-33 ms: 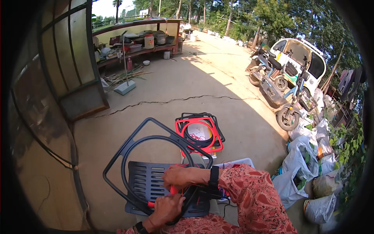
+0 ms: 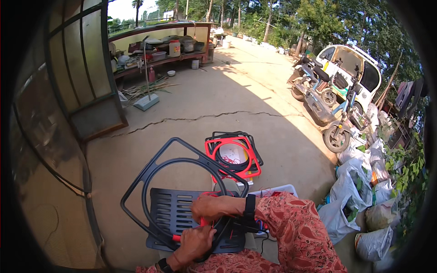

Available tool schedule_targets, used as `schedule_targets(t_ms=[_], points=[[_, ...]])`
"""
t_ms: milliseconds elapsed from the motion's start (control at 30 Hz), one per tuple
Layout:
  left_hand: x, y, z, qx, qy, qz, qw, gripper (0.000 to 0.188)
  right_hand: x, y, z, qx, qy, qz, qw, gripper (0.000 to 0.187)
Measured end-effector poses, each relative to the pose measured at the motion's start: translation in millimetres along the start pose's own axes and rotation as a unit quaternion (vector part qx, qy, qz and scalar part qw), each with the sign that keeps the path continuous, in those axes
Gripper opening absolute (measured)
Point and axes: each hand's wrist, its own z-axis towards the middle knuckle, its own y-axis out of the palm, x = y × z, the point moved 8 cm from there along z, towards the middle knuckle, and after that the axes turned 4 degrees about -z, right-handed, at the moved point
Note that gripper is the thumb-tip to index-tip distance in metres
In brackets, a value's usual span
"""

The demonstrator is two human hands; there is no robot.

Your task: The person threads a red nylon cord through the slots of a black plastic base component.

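A large black frame (image 2: 148,160), squarish with rounded corners and a round ring inside, lies tilted over a black slotted board (image 2: 170,207) at my lap. My left hand (image 2: 196,242) is closed at the lower part of the ring, by a red sleeve-like patch (image 2: 177,238). Just above it, my right hand (image 2: 210,207) is bent down with its fingers closed on a small red piece (image 2: 203,222). The fingertips of both hands are partly hidden. Each wrist wears a dark band.
Ahead lies a stack of red and black frames (image 2: 256,170). A white tray (image 2: 287,187) stands beside my right knee. Filled sacks (image 2: 350,191) line the right side, with parked scooters (image 2: 334,113) beyond. A long-handled dustpan (image 2: 146,102) and a cluttered shelf (image 2: 159,61) are at far left.
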Motion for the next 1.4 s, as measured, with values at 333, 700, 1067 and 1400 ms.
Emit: schedule_targets(t_ms=[333, 700, 1067, 1400], points=[[-33.6, 0.8, 14.9, 0.044, -0.031, -0.066, 0.996, 0.021, 13.4, -38.9, -32.1, 0.164, 0.037, 0.127, 0.978, 0.028], [-96.0, 26.1, 26.7, 0.012, -0.132, -0.219, 0.967, 0.021, -60.6, -5.7, -50.8, 0.28, 0.0, -0.025, 0.96, 0.018], [-111.9, 32.7, 19.8, -0.028, -0.196, -0.31, 0.93, 0.025, -50.4, -3.9, -25.8, 0.162, 0.051, -0.01, 0.985, 0.014], [-101.1, 30.1, 18.9, -0.024, -0.13, -0.29, 0.948, 0.02, -55.8, 7.1, -9.4, 0.11, -0.004, -0.035, 0.993, 0.013]])
